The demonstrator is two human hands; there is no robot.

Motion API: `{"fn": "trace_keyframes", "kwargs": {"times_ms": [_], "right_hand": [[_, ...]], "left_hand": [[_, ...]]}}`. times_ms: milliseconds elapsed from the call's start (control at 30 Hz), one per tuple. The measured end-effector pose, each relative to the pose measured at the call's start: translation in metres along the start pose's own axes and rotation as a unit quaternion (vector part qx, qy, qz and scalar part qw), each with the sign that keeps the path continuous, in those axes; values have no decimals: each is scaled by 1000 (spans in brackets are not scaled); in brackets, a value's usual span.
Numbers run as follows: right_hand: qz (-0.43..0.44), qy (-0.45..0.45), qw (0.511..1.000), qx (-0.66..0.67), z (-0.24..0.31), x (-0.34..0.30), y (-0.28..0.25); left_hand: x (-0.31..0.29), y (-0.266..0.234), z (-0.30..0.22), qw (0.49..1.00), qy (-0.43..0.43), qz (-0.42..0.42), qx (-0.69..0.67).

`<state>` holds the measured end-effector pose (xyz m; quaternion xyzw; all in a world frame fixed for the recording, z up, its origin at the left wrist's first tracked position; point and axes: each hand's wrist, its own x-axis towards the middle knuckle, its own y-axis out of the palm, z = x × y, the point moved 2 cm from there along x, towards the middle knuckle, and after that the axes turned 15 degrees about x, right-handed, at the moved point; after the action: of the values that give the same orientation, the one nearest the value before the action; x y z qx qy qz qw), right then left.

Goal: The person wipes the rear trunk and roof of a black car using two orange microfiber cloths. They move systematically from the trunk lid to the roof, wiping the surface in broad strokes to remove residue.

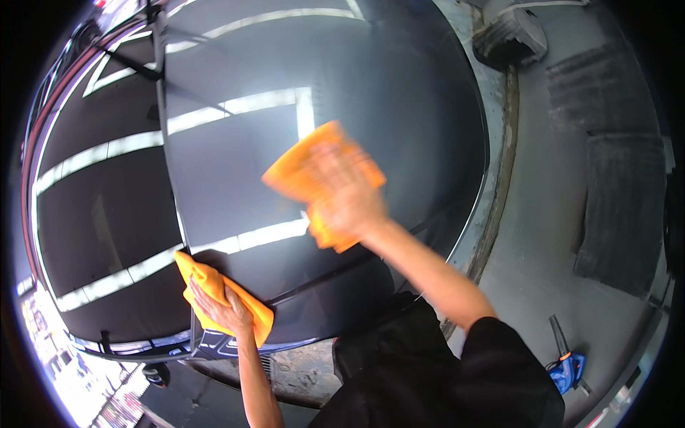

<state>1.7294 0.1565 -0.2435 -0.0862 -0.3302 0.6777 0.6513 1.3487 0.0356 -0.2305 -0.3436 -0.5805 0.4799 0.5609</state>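
Observation:
My right hand (344,196) lies over an orange cloth (292,171), pressing it against the middle of a glossy dark grey car hood (414,93). Motion blurs the fingers and the cloth's edges. Lower left, my left hand (222,308) holds a second orange cloth (258,324), its fingers laid along the bunched fabric. This cloth rests at the near corner of the hood, by the seam with the dark windshield (107,221). Both cloths hide the surface beneath them.
Beyond the hood's right edge, dark mats (621,214) lie on the grey floor (531,250). A blue blower with a black nozzle (566,371) sits at lower right. A dark, bulky object (510,39) stands at upper right. White light strips reflect in the paint and glass.

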Motion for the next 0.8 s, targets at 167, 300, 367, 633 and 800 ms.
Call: {"fn": "trace_keyframes", "kwargs": {"times_ms": [167,300,367,633,800], "right_hand": [[-189,201,929,-245,-202,-67,-183],[-291,347,875,-173,-251,-79,-207],[-282,265,904,-184,-161,-61,-138],[65,-71,989,110,78,-92,85],[-284,234,910,-189,-180,-149,-166]], "left_hand": [[-4,6,8,1000,8,-1,18],[-6,18,4,1000,6,-15,7],[-5,15,2,1000,1,-10,23],[-10,23,25,1000,14,-23,10],[-6,30,19,998,26,-40,29]]}}
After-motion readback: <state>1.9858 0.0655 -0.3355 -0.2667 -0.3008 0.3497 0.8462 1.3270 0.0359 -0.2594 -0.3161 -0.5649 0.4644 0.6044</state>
